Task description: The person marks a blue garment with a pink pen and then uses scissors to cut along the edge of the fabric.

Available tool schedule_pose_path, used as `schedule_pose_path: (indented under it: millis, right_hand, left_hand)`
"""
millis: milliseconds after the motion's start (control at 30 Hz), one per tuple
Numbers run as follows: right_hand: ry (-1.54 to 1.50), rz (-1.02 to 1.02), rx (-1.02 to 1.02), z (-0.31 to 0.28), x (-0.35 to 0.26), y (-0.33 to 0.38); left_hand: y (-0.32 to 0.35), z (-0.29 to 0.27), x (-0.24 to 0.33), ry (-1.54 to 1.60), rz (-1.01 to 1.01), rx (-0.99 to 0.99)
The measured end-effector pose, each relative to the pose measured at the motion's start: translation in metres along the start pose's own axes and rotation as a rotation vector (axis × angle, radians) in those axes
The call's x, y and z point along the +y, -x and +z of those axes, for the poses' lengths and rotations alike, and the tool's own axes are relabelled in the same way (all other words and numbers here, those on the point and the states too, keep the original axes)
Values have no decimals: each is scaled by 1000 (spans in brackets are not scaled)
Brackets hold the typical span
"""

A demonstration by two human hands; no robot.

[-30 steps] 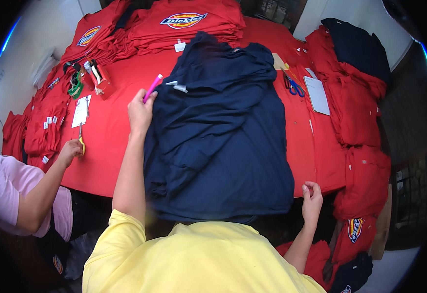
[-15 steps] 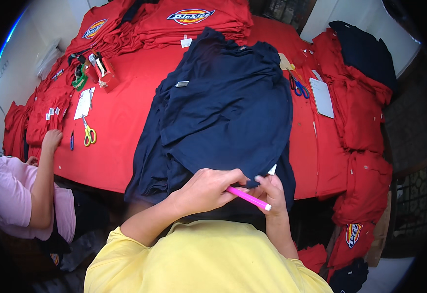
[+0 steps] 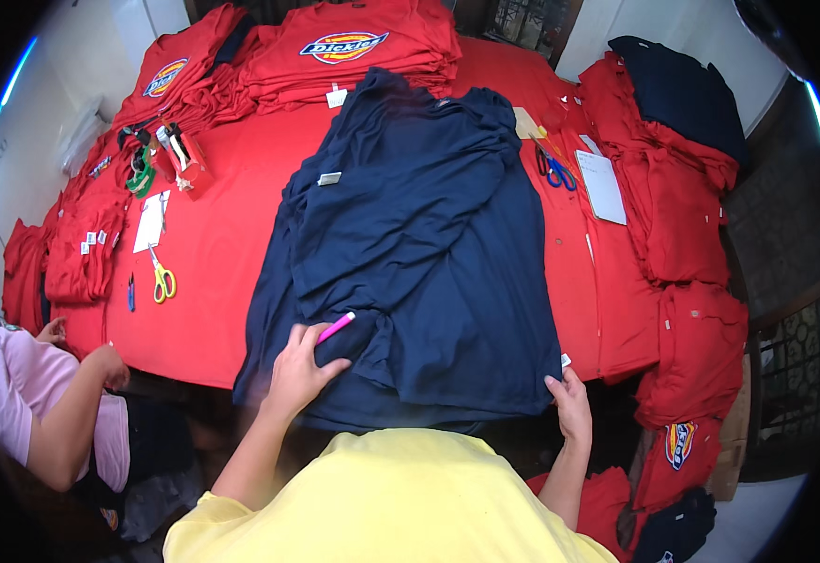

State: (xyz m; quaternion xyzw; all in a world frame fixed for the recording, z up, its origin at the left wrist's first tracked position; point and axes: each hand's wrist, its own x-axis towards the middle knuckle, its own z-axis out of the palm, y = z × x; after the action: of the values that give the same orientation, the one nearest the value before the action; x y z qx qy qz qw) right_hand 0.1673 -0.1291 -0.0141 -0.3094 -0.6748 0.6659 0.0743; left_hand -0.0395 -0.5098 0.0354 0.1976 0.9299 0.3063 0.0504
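A navy blue shirt (image 3: 429,235) lies spread on the red table (image 3: 222,244), its hem toward me. My left hand (image 3: 299,371) rests on the lower left part of the shirt and holds a pink pen (image 3: 335,327) between the fingers. At the shirt's lower right corner, my right hand (image 3: 569,405) pinches the hem beside a small white tag. A small white label (image 3: 329,178) sits on the shirt's upper left.
Stacks of folded red shirts (image 3: 353,42) line the far and right sides, with a navy pile (image 3: 682,94) at the far right. Yellow-handled scissors (image 3: 162,280), blue scissors (image 3: 556,169) and a white paper (image 3: 603,186) lie on the table. A person in pink (image 3: 25,394) sits at the left.
My left hand has moved left with the pink pen, away from the right hand. My right hand now grips the shirt's lower right corner. The person at the left drew their arm back.
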Motion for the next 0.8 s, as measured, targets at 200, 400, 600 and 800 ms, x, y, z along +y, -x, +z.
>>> schedule_pose_path:
  millis: [200,400,600,800]
  right_hand:
    - [-134,-90,-132,12,-43,4]
    - [708,89,146,-13,-31,-3]
    - [565,-328,343,10,-54,-25]
    - [449,-373,-44,71,-82,-18]
  left_hand:
    - [-16,-69,-5,268,139,339]
    - [-33,-85,-46,69,69,-558]
    - [-163,-44,-31,81,126,524]
    - [-188,-53,-5,244,60,500]
